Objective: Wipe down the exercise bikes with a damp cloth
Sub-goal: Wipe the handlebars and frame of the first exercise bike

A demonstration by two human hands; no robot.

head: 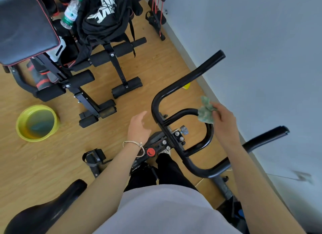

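A: Left hand [138,127]?
B: Relaxed, empty, hovering just left of the handlebar [184,80]; I'd steady the bar with it.
A: The cloth [206,111]?
B: Bunched on the inner loop [209,134], pinched by the right hand [224,118]. Wrap it round, slide along the tube. Horns point up-right toward the wall [261,42]; crossbar runs diagonally.

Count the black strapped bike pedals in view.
2: one black strapped pedal below the left hand; a second pedal at the top, beside the grey wall. Opposite pedals may be hidden.
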